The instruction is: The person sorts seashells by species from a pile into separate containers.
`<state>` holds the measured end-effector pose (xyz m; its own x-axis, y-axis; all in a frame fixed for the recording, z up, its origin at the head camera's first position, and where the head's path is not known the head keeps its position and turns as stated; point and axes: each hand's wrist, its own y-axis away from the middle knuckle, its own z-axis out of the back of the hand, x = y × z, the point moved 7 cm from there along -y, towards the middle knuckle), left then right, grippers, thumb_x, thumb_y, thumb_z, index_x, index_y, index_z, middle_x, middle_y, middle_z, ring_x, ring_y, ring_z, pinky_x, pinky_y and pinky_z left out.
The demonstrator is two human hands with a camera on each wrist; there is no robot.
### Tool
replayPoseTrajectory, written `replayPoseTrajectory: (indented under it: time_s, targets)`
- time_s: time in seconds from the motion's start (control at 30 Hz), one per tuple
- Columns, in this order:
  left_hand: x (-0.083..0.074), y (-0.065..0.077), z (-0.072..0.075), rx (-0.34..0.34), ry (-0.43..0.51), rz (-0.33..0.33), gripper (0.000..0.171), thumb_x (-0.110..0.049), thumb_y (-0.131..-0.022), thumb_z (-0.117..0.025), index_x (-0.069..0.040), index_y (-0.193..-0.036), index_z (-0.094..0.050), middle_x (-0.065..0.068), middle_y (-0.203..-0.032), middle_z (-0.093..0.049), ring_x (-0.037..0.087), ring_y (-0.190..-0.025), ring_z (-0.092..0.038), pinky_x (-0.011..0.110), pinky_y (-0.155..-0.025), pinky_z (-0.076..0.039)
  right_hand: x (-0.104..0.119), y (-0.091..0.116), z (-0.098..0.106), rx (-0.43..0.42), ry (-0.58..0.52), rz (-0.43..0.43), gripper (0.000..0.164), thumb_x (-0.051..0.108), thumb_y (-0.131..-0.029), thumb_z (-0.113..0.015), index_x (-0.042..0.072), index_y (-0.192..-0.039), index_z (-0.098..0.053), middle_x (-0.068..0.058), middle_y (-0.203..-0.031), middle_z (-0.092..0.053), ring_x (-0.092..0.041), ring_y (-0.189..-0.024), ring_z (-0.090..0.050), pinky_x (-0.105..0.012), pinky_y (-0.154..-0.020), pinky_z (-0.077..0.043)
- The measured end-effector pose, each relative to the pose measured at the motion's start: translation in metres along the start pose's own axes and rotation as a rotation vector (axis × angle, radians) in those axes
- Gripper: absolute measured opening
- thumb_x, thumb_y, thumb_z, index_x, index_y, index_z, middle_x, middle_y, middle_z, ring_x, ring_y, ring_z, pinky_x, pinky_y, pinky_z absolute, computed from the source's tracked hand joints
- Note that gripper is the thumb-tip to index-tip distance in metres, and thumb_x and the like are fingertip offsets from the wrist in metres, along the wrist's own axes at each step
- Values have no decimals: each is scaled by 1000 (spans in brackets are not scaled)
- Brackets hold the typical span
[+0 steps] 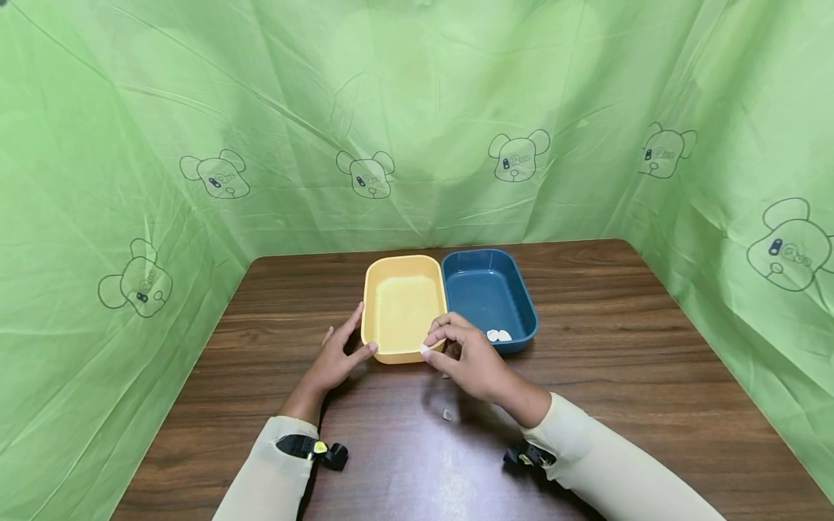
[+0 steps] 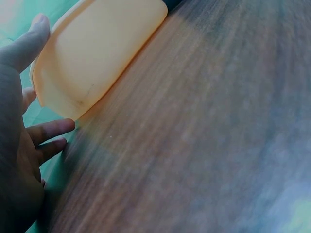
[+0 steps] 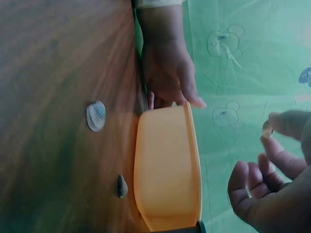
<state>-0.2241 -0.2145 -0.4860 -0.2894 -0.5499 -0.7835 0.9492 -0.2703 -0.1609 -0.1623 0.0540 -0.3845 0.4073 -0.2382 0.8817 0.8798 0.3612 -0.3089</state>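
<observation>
My right hand (image 1: 474,363) pinches a small white seashell (image 1: 424,349) between thumb and fingertips, over the near right corner of a yellow plastic tray (image 1: 404,356). In the right wrist view, the held shell shows only as a pale bit. My left hand (image 1: 331,363) touches the yellow tray's left side, its thumb on the near left rim and its fingers extended along the outer wall. On the table, a ribbed seashell (image 3: 95,116) lies in front of the tray, with a darker, narrow shell (image 3: 122,186) closer to the tray.
A dark blue tray (image 1: 526,293) stands against the yellow one's right side, with white shells (image 1: 499,336) at its near end. Both trays sit on a brown wood-grain table (image 1: 619,347). Green cloth (image 1: 430,87) printed with bear faces surrounds the table at the back and sides.
</observation>
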Motion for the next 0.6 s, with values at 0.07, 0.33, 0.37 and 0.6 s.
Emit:
replayPoseTrajectory:
  time_s: [0.07,0.33,0.37,0.6]
  targets:
    - [0,0,0,0,-1,1,90,-37,-104,-73,-27,-177,-20,9,-177,-37,40,-166,-33,82,-127,4,0,-4,2,-1,-28,7,5,4,-94,-82,4,-97,-79,-16,-121,-66,-22,-78,-64,-25,-69,-56]
    - [-1,1,0,3,4,14,91,-37,-104,-73,-29,-177,-19,7,-177,-38,39,-166,-32,80,-128,5,-1,-20,11,-63,60,72,5,11,-91,-87,11,-93,-82,-12,-124,-71,-22,-109,-66,-41,-98,-54]
    - [-1,1,0,3,6,14,91,-37,-104,-73,-29,-177,-19,7,-177,-38,39,-166,-32,80,-128,5,-1,-22,12,-71,68,79,5,11,-90,-87,11,-92,-83,-12,-125,-71,-24,-118,-63,-45,-104,-51]
    - [-1,1,0,4,12,12,91,-37,-104,-73,-28,-177,-19,8,-177,-37,39,-166,-32,80,-128,6,-12,-34,14,-98,90,54,5,10,-89,-89,11,-90,-83,-12,-135,-70,-34,-143,-50,-57,-118,-38]
